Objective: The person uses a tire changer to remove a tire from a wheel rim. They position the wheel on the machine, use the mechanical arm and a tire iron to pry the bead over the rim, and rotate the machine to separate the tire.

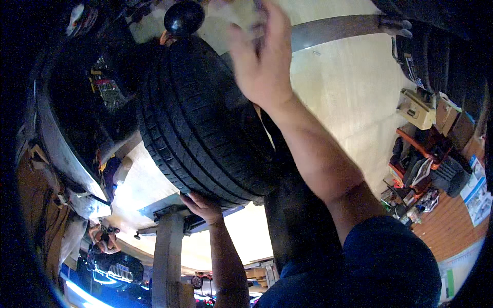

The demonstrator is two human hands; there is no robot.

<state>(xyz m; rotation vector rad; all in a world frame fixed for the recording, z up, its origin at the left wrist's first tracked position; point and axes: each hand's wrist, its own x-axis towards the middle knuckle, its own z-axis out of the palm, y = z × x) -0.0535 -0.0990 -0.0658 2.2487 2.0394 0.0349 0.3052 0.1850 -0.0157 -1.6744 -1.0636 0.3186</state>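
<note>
We see a large black tyre point(205, 123) filling the centre-left of the frame, its ribbed tread facing us. Our left hand point(204, 206) sits at the lower centre, fingers spread and curled up against the underside of the tread, touching the rubber. Our right hand point(262, 59) is at the upper centre, laid over the top edge of the tyre with the fingers bent over the far side; they blur there, so we cannot tell whether they grip anything beyond the tyre itself. Just above the tyre, at the top of the frame, a round black knob point(184, 17) shows. To the left of the tyre lies the dark wheel arch of a raised car point(77, 102). A grey lift arm point(167, 251) runs up from the lower edge toward the left hand. At the right edge, well apart from the tyre, a cluttered tool cart point(426, 159) stands on the floor.
</note>
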